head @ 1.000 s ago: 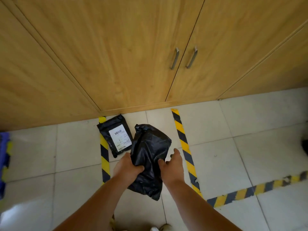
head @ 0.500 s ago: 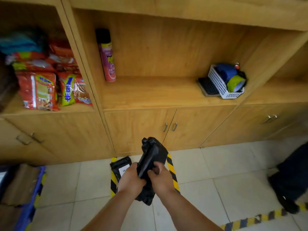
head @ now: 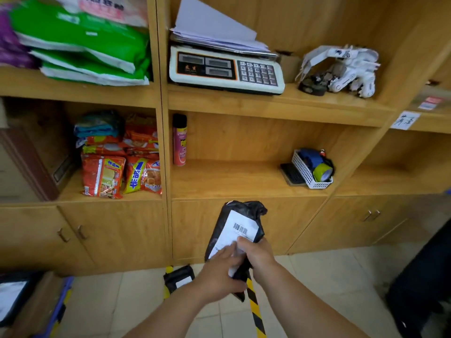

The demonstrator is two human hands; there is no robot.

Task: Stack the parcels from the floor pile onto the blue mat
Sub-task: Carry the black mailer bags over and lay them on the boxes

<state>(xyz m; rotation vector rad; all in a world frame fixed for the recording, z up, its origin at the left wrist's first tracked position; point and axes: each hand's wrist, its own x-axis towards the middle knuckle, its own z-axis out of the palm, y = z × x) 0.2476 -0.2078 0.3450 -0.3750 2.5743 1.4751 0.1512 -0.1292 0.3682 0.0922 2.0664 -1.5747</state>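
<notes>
Head view: the left hand (head: 219,274) and right hand (head: 256,252) both grip the black parcel (head: 238,230), fingers curled around its lower half, label facing up, held above the floor at 6 o'clock. A second black parcel (head: 179,276) lies on the floor at 7 o'clock beside the striped tape (head: 255,311); the blue mat (head: 61,303) sits at 8 o'clock.

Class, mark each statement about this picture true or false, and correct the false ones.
1. Both hands hold the black parcel. True.
2. The parcel's white label faces the camera. True.
3. The spray can lies on its side. False: it stands upright on the shelf.
4. No parcel is left on the floor. False: another black parcel lies there.
5. The weighing scale sits on the floor. False: it sits on an upper shelf.
</notes>
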